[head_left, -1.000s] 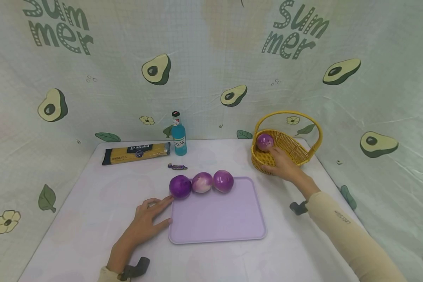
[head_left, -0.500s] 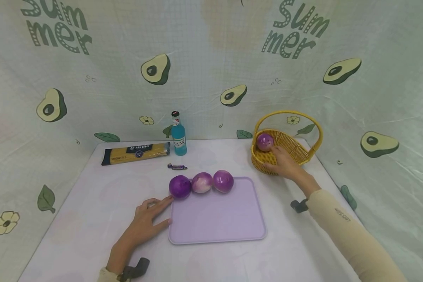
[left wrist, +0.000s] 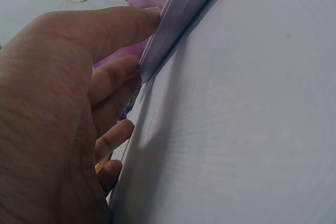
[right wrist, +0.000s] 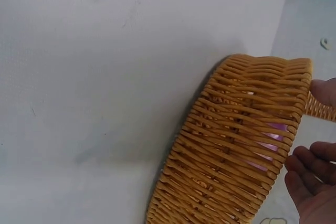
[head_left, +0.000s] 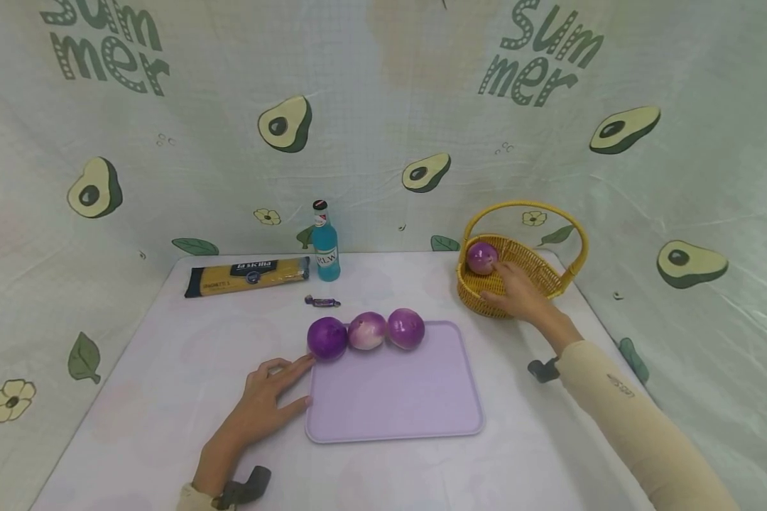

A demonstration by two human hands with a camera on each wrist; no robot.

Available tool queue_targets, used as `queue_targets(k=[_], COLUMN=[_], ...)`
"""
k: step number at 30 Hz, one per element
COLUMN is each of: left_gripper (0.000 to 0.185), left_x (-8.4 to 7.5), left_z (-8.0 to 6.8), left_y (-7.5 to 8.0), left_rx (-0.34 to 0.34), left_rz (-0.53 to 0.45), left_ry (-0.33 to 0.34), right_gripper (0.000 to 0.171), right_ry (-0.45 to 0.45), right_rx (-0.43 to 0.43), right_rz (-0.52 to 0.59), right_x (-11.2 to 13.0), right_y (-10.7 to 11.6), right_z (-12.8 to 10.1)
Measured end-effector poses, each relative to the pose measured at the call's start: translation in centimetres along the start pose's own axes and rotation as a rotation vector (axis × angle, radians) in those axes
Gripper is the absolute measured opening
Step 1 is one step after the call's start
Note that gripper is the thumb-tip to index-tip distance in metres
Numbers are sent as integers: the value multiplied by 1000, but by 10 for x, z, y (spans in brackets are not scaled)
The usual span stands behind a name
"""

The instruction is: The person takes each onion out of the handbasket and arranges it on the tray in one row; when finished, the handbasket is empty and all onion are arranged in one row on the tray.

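My left hand [head_left: 262,401] lies at the left edge of a light purple tray [head_left: 393,397], thumb and fingertips touching its rim. Along the tray's back edge sit three onions in a row: a dark purple onion [head_left: 327,338], a whitish-purple onion [head_left: 367,331] and a purple onion [head_left: 406,328]. My right hand [head_left: 524,294] reaches over the yellow wicker basket [head_left: 523,254], fingertips right at a purple onion [head_left: 481,257] inside it. In the right wrist view the fingers [right wrist: 315,169] are loosely bent by the rim, and the basket wall partly hides that onion.
Behind the tray lies a small wrapped candy [head_left: 323,302]. A blue bottle [head_left: 327,252] stands upright at the back, beside a spaghetti pack [head_left: 249,278] lying flat. The basket's tall handle [head_left: 578,248] arches above it. A patterned cloth [head_left: 358,128] hangs behind the table.
My right hand has drawn back very slightly to the right over the basket. The left hand, tray and onions stay where they were.
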State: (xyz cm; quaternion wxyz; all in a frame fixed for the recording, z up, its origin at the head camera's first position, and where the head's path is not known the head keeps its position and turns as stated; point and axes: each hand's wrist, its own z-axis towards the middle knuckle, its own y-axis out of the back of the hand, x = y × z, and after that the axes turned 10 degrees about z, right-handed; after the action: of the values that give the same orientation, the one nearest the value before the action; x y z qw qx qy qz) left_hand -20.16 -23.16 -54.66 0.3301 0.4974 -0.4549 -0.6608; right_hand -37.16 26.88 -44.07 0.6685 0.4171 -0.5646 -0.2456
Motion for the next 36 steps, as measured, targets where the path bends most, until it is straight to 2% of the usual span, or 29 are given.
queue_targets(k=[36], left_gripper=[71], left_x=[-2], left_z=[0], left_y=[2], left_rx=[30], left_rz=[-4], left_ry=[29], right_gripper=[81], right_ry=[-74], right_rx=[-11], right_rz=[-35], right_x=[-12], right_y=[4], right_z=[23])
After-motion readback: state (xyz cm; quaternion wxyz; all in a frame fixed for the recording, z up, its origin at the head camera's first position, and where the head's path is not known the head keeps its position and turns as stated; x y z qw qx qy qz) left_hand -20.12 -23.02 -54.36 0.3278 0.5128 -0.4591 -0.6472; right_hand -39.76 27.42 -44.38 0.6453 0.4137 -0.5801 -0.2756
